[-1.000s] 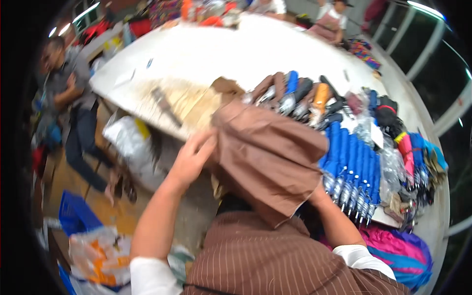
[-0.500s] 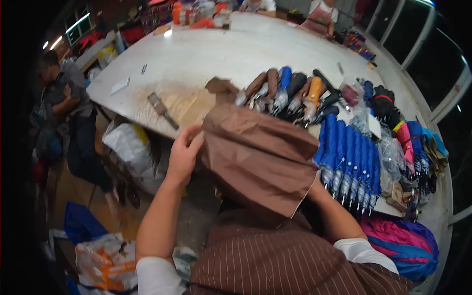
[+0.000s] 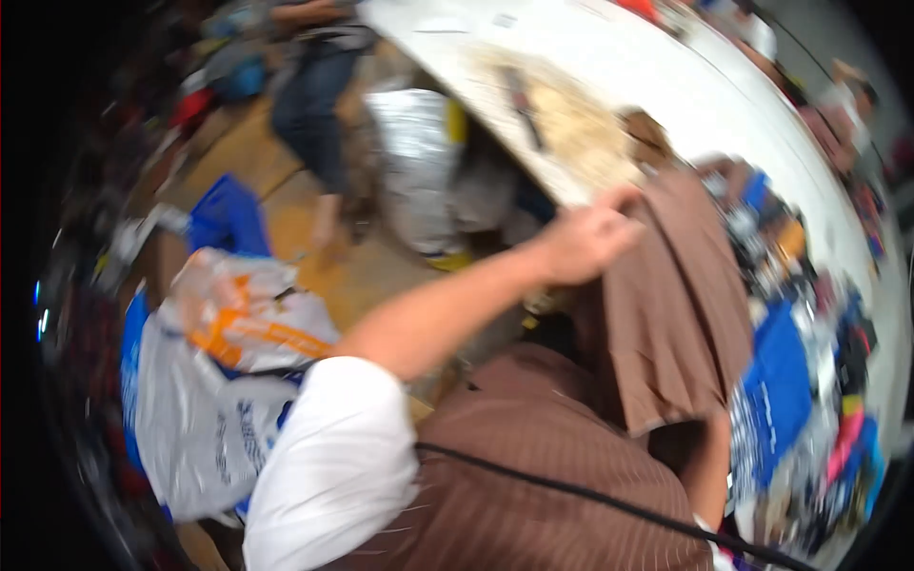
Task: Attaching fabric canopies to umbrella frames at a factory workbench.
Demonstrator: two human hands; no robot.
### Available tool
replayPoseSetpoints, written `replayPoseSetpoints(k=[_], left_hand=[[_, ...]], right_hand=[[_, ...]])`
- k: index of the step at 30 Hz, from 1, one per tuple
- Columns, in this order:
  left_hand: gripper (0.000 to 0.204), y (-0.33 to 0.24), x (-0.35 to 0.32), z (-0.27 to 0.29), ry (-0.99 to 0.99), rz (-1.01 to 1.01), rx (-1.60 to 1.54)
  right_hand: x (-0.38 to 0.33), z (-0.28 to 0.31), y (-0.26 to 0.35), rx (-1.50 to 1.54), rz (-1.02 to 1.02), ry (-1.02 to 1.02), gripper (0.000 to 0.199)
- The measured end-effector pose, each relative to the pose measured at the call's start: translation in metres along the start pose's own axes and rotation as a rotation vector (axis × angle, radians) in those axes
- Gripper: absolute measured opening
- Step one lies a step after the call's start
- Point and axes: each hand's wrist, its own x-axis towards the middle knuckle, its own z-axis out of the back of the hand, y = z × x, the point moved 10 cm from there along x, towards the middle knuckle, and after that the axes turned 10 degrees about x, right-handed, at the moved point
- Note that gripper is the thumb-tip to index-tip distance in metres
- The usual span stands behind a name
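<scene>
A brown cloth (image 3: 676,295) hangs in folds in front of me, off the table's near edge. My left hand (image 3: 595,238) is closed on its upper left border, with the fingers bent, slightly blurred. My right forearm comes up from the lower right and goes in behind the cloth; the cloth hides that hand and its fingers. Just beyond the cloth, a bunched brown piece (image 3: 647,138) lies on the table; whether the two are joined I cannot tell.
The white table (image 3: 609,67) carries a dark flat tool (image 3: 521,105) and, at right, several folded umbrellas, blue ones (image 3: 776,390) nearest. White bags (image 3: 205,428) stand at lower left, a silvery sack (image 3: 414,152) beside the table. A person (image 3: 319,105) is at far left, others across the table.
My view has swung left and down, so the table now sits further right and the bags show more. The left hand stays on the cloth, which now hangs more steeply.
</scene>
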Motion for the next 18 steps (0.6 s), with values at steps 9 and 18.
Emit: replayPoseSetpoints(k=[9,18], left_hand=[[0.030,-0.012,-0.026,0.023,0.005,-0.026,-0.416],[0.028,-0.031,-0.045,0.078,-0.125,-0.134,-0.065]], right_hand=[[0.292,-0.218,0.027,-0.550,0.412,-0.018,0.076],[0.171,-0.466,-0.041,-1.421,1.170,0.777,0.073]])
